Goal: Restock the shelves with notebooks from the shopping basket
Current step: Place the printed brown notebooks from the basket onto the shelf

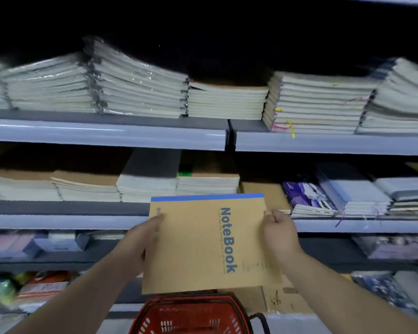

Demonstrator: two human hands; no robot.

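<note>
A brown kraft notebook (203, 244) with a blue top strip and "NoteBook" printed in blue is held flat in front of the middle shelf (65, 221). My left hand (143, 233) grips its left edge, thumb on the cover. My right hand (279, 233) pinches its right edge with curled fingers. The red shopping basket (191, 314) sits directly below, at the bottom of the view; its inside is mostly hidden by the notebook. Just behind the notebook, a low stack of similar kraft notebooks (208, 183) lies on the middle shelf.
The upper shelf (106, 133) carries several tall stacks of white-edged notebooks. On the middle shelf, grey and kraft stacks lie left, blue and purple notebooks (309, 196) right, with a brown cardboard box (266, 194) between. Lower shelves hold mixed packaged stationery.
</note>
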